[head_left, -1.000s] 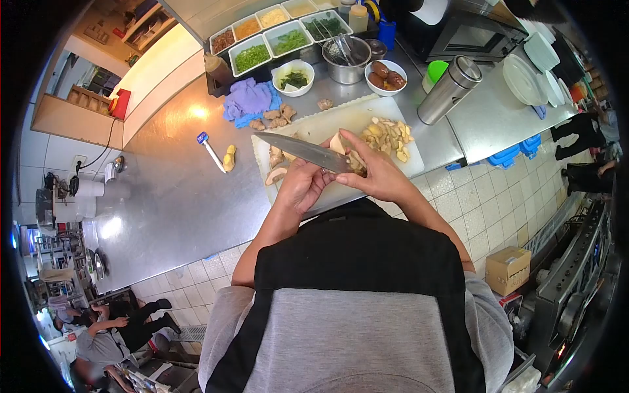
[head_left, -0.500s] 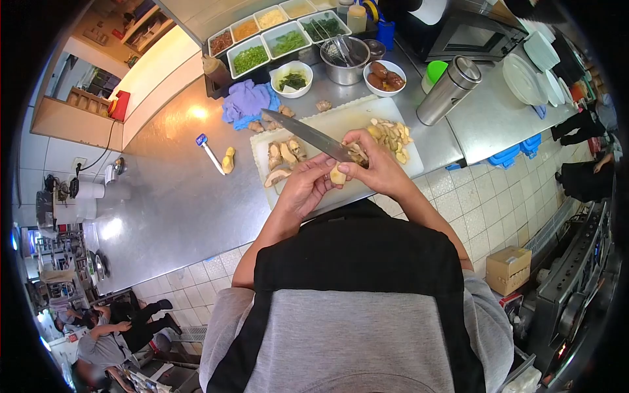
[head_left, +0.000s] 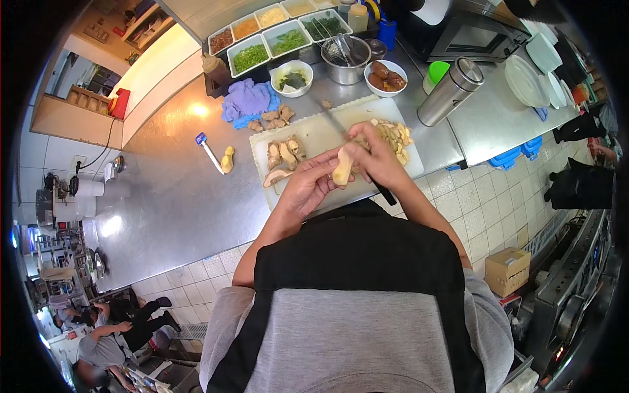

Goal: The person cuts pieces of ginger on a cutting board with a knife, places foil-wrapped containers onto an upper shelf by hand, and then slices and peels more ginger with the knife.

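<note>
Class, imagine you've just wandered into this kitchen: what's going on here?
A person is working over a board. The left hand holds a pale piece that looks like ginger. The right hand, close against it, holds a knife, its blade blurred. Brown-edged chunks lie at the board's left end; a pile of pale bits lies at its right.

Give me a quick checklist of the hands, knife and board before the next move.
1. Left hand gripping ginger piece: ok.
2. Right hand holding knife: ok.
3. Blade clear of fingertips: cannot tell; it is blurred and partly hidden.
4. Ginger piece peeled all round: cannot tell; its far side is hidden.
5. Board beneath the hands: ok.
6. Purple cloth off the board: ok.
</note>
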Demonstrator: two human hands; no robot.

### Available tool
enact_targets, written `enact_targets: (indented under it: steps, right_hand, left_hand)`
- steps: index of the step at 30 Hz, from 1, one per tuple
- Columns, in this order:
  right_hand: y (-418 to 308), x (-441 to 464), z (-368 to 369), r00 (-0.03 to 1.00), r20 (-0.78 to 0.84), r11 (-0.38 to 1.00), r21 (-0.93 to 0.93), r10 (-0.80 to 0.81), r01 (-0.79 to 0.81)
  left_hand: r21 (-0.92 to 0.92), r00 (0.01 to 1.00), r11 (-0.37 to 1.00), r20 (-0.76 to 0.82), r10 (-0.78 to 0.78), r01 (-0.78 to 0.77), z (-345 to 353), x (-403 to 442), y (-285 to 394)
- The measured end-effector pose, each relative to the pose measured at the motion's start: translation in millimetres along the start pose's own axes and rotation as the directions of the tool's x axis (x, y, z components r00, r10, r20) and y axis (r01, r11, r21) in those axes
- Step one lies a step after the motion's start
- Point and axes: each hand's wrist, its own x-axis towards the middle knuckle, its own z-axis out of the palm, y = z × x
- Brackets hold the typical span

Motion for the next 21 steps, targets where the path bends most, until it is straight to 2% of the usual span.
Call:
enact_targets:
  steps: [1, 4, 5, 7, 8, 10, 11, 14, 17, 21]
  right_hand:
    - [3.2, 3.2, -4.2, 0.998, 0.016, 0.99, 0.124, 0.068, -0.069]
    - [-10.1, -5.3, -13.6, 0.986, 0.062, 0.986, 0.046, 0.155, -0.158]
    - [-3.3, -5.8, -11.2, 0.999, 0.026, 0.995, -0.099, -0.029, 0.031]
    - [-3.3, -7.0, 1.7, 0.919, 0.035, 0.842, -0.389, -0.392, 0.374]
    - [-8.2, -17.0, -2.2, 0.989, 0.1, 0.926, -0.349, -0.112, 0.141]
    - [-13.6, -20.5, 2.5, 0.987, 0.086, 0.92, -0.359, -0.137, 0.159]
    - [-15.8, -21.2, 3.1, 0.986, 0.078, 0.916, -0.366, -0.15, 0.168]
    - [-25.9, -23.0, 0.9, 0.995, 0.101, 0.935, -0.352, -0.015, 0.05]
    - [-14.1, -21.8, 2.5, 0.985, 0.037, 0.917, -0.363, -0.166, 0.168]
    - [-2.6, -15.5, 1.0, 0.979, -0.016, 0.902, -0.392, -0.203, 0.181]
  left_hand:
    - [-0.015, 1.0, 1.0, -0.005, -0.012, 0.012, 1.3, -0.3, 0.4]
    - [-0.104, 0.999, 0.994, 0.009, 0.032, -0.03, -3.9, 2.7, 2.5]
    - [-0.108, 0.999, 0.993, -0.001, 0.05, -0.05, -8.9, 4.2, 0.5]
    - [-0.115, 0.996, 0.99, -0.018, 0.084, -0.086, -15.1, 6.8, -2.6]
    - [-0.094, 0.995, 0.991, -0.057, 0.085, -0.09, -16.5, 7.3, -4.7]
    - [-0.049, 0.987, 0.994, -0.136, 0.089, -0.096, -10.6, 5.8, -4.3]
    - [-0.032, 0.987, 0.994, -0.128, 0.099, -0.104, -12.5, 5.6, -5.4]
    - [0.016, 0.985, 0.993, -0.126, 0.117, -0.116, -16.0, 4.7, -8.8]
    - [0.04, 0.986, 0.994, -0.129, 0.102, -0.098, -10.7, 4.1, -8.4]
    - [-0.02, 0.996, 0.997, -0.05, 0.068, -0.069, -1.0, 1.9, -6.6]
